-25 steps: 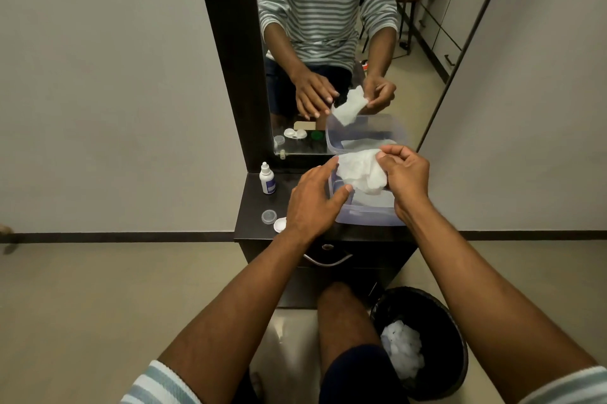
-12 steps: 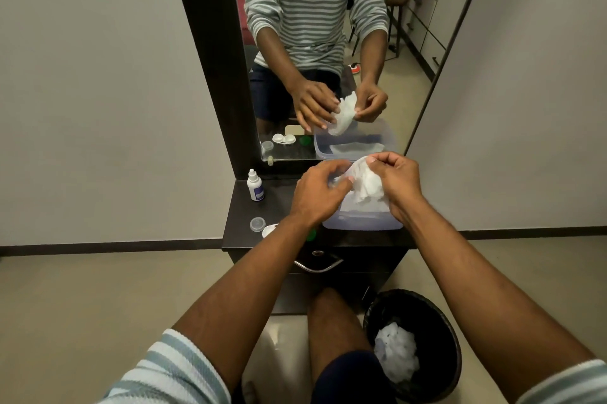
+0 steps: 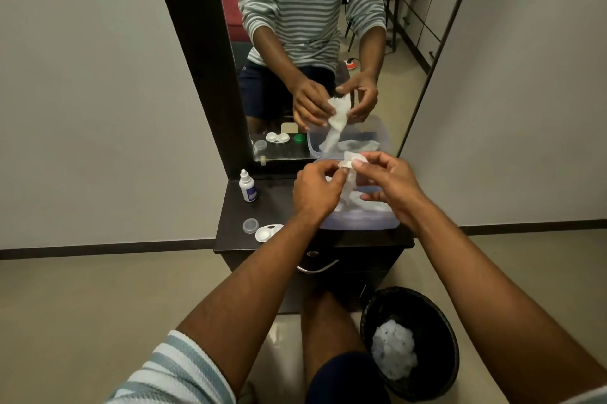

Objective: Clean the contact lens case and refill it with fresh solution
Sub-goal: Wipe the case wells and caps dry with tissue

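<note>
Wiping is looking underway, not finished: left hand [image 3: 317, 190] and right hand [image 3: 391, 187] are pinching a white tissue [image 3: 349, 173] above the plastic tub [image 3: 361, 221], while the open lens case [image 3: 267, 233] and solution bottle [image 3: 247, 187] are waiting untouched on the cabinet top [image 3: 236, 226], refilling seemingly still ahead.

A: Lighting condition?
B: Dim, even indoor light; shadows soft. The black bin [image 3: 410, 343] interior reads nearly featureless.
A: Image quality?
B: Wide-angle distortion bends the mirror [image 3: 312, 52] frame and walls outward. Slight softness around the hands; no glare.
</note>
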